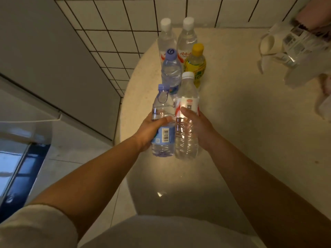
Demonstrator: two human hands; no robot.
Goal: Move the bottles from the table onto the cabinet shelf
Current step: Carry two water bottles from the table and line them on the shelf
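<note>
This looks like a home, likely a kitchen or dining corner. A round cream speckled stone table (232,122) stands against a wall of white square tiles with dark grout (111,24). Drink bottles of clear plastic (170,72) cluster on it, and a pale tiled floor (71,149) runs beside a grey panel (44,59).

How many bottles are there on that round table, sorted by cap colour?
White caps: 3 (back left, back right, and one held by the right hand)
Blue or purple caps: 2 (one standing, one held by the left hand)
Yellow cap: 1
Total: 6 bottles
</note>
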